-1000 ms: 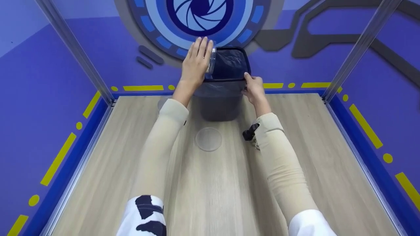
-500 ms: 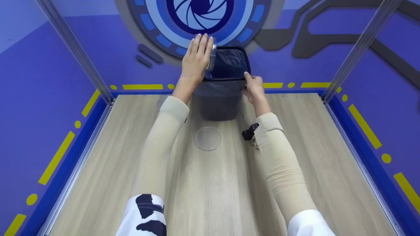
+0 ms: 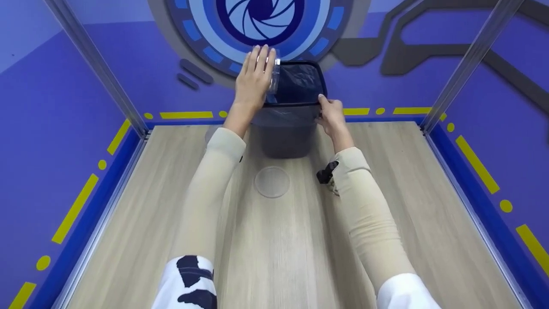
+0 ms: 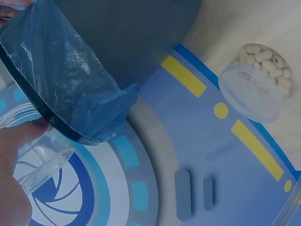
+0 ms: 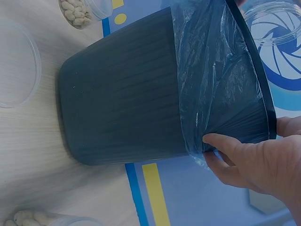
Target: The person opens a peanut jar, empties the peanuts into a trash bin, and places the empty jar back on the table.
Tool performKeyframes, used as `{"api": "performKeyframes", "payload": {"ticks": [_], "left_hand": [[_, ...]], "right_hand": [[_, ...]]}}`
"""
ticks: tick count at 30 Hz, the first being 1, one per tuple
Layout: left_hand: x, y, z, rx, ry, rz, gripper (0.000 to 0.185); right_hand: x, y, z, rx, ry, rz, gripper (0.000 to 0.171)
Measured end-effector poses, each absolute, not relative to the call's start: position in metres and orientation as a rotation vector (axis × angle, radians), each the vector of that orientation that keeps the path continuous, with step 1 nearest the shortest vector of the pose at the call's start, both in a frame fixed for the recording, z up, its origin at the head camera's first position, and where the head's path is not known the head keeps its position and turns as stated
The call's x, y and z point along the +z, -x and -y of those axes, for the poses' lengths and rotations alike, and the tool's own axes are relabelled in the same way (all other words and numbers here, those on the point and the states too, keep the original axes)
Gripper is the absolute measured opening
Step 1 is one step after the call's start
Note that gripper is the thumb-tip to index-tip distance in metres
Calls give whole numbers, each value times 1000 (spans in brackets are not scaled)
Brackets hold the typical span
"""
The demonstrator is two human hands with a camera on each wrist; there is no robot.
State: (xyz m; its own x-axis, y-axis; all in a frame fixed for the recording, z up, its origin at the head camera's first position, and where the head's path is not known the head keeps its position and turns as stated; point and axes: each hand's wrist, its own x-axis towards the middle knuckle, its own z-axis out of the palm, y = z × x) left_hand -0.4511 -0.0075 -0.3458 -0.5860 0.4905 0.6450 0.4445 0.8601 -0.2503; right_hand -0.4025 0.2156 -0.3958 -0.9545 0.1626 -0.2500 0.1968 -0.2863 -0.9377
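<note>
In the head view my left hand [image 3: 252, 83] holds a clear plastic jar [image 3: 276, 77] on its side at the left rim of a dark trash bin [image 3: 285, 135]. The left wrist view shows the thumb against the see-through jar [image 4: 54, 153], with no contents visible in that part. A thin plastic bag [image 4: 70, 61] lines the bin and folds over its rim. At the bin's right side my right hand [image 3: 332, 115] grips the rim; in the right wrist view its thumb and fingers pinch the bag's folded edge [image 5: 193, 108].
A round clear lid [image 3: 272, 182] lies on the wooden table in front of the bin. To the bin's left stands a jar of pale, nut-like pieces [image 4: 265, 61] with a lid [image 4: 249, 92] leaning on it. Another such jar [image 5: 30, 219] is near the right forearm.
My left hand has shifted slightly left with the jar. The right hand keeps its hold on the bin's rim, and the bin stands where it was.
</note>
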Motion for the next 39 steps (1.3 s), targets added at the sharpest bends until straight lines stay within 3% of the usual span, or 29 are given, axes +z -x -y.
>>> {"api": "performKeyframes", "payload": {"ticks": [29, 39], "left_hand": [[-347, 449, -1, 104, 700, 2179, 51], [-350, 446, -4, 147, 671, 2238, 53]], "right_hand": [[-398, 402, -214, -2483, -472, -1875, 54], [-397, 401, -214, -2438, -481, -1891, 60]]}}
